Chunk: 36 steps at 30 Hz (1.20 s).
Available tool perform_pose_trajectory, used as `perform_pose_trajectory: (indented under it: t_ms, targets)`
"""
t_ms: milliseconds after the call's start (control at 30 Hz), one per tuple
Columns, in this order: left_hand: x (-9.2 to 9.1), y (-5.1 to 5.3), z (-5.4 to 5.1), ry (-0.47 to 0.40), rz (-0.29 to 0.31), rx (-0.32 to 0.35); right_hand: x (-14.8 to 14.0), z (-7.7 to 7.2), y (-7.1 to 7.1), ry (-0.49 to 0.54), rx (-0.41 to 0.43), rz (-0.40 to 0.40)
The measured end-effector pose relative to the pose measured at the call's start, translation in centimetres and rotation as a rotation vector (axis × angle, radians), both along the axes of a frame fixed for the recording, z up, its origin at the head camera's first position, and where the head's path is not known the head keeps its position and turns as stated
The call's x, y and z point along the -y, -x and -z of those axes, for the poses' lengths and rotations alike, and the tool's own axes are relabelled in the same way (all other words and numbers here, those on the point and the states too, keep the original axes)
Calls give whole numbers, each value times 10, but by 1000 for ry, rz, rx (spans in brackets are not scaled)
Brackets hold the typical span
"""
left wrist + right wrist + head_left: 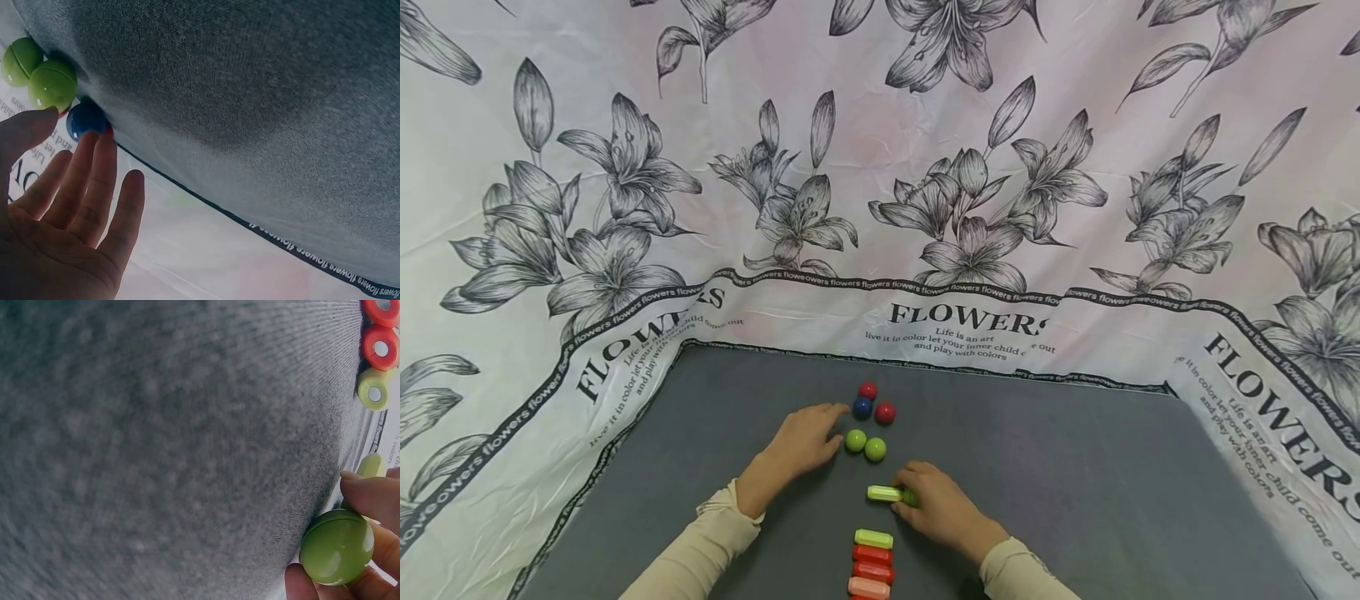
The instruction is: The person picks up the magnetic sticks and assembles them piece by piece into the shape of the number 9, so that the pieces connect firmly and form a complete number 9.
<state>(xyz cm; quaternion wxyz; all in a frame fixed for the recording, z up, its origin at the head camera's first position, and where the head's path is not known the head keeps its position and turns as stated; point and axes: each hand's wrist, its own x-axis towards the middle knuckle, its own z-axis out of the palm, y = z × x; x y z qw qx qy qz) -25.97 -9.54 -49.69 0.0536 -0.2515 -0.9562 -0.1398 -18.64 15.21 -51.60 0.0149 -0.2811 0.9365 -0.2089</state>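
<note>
My right hand grips a green ball at the end of a yellow-green rod; whether they join, I can't quite tell. The ball looks light, stiff and slippery, best held round its middle. My left hand, fingers loosely extended, is beside a blue ball.

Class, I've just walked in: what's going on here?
A person's right hand grips a green ball at the end of a yellow-green stick. Their left hand is beside the blue ball, contact unclear. Two red balls and two more green balls lie nearby; coloured sticks line up nearer the person.
</note>
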Motion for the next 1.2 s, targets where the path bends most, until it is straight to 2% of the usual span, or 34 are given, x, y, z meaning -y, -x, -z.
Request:
perform_pose_trajectory:
  t_ms: [200, 400, 667, 900, 1200]
  targets:
    - [-3, 0, 1, 7, 10, 17, 0, -1, -1, 15, -16, -4]
    - [-6, 0, 3, 12, 19, 45, 1, -2, -2, 19, 2, -1]
    - [-13, -1, 2, 29, 63, 26, 1, -4, -2, 7, 17, 9]
    - [-18, -2, 7, 55, 81, 14, 1, -2, -2, 5, 19, 19]
    - [-18, -2, 14, 72, 82, 33, 0, -1, -2, 13, 9, 14]
